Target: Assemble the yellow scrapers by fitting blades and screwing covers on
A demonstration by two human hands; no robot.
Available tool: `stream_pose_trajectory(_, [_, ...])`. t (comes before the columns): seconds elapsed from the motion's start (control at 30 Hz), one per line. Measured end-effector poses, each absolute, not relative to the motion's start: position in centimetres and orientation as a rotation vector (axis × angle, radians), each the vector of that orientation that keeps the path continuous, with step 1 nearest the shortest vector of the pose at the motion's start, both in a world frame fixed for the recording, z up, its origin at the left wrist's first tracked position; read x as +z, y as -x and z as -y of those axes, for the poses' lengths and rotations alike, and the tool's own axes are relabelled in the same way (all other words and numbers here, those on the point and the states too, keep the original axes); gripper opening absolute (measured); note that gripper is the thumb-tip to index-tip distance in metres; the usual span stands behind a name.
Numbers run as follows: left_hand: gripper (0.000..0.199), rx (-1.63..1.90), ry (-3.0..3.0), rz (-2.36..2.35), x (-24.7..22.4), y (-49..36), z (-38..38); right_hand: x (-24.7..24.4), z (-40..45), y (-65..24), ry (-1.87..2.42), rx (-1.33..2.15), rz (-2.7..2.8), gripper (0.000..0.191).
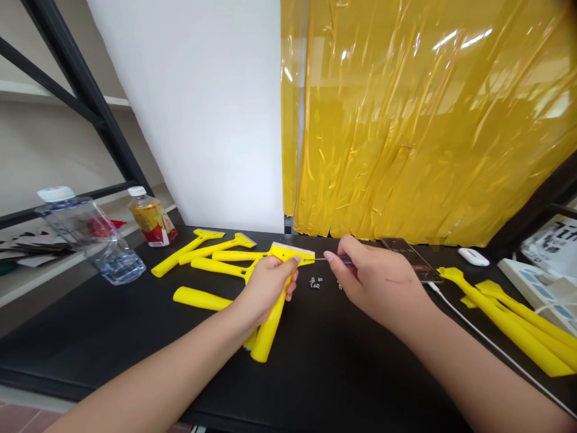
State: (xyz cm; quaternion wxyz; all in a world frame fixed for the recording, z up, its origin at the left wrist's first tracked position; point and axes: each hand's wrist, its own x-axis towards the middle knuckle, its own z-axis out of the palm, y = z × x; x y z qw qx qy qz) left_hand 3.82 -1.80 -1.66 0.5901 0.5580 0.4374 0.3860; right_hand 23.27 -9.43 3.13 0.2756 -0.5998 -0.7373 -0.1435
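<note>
My left hand [273, 279] is closed around the head end of a yellow scraper [269, 328], whose handle slants down toward me. In my right hand [372, 267] is a screwdriver [319, 260]; its thin shaft reaches left to the end of the scraper's head, while the fingers hide most of its handle. Whether the tip sits in a screw is too small to tell. Small metal screws [315, 282] lie on the black table between my hands. Several more yellow scrapers [216, 267] lie to the left of and behind my left hand.
Yellow scraper parts [509, 319] lie at the right, near a phone [417, 261] with a white cable [478, 331]. A white earbud case [473, 257] is behind them. A clear water bottle [97, 240] and a drink bottle [153, 219] stand left. Yellow plastic sheeting [406, 120] hangs behind the table.
</note>
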Motion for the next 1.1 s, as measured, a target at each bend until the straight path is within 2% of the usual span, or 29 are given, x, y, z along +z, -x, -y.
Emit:
stream_pose_trajectory(0.17, [0.042, 0.887, -1.297, -1.028, -1.69, -3.81, 1.91, 3.52, 9.58, -23.36, 1.687, -0.291, 1.971, 0.007])
stream_pose_trajectory(0.27, [0.04, 0.884, -1.289, -1.025, -1.65, -3.84, 1.94, 3.54, 9.53, -23.29, 1.714, -0.383, 1.944, 0.016])
stream_pose_trajectory(0.4, [0.042, 0.878, -1.322, -1.032, -1.71, -3.89, 1.8, 3.44, 9.53, -23.17, 1.605, -0.301, 2.013, 0.011])
stream_pose_trajectory(0.7, [0.04, 0.899, -1.304, -1.031, -1.69, -3.86, 1.83, 3.55, 9.86, -22.97, 1.676, -0.215, 2.03, 0.013])
stream_pose_trajectory(0.83, [0.041, 0.883, -1.312, -1.035, -1.88, -3.76, 1.54, 3.39, 9.66, -23.11, 1.687, -0.21, 1.999, 0.006])
stream_pose_trajectory(1.0, [0.041, 0.879, -1.328, -1.028, -1.99, -3.65, 1.34, 2.88, 9.07, -23.61, 1.683, -0.337, 1.985, 0.012])
stream_pose_trajectory(1.1, [0.041, 0.882, -1.339, -1.04, -1.95, -3.6, 1.36, 2.81, 9.08, -23.68, 1.612, -0.27, 2.022, 0.015])
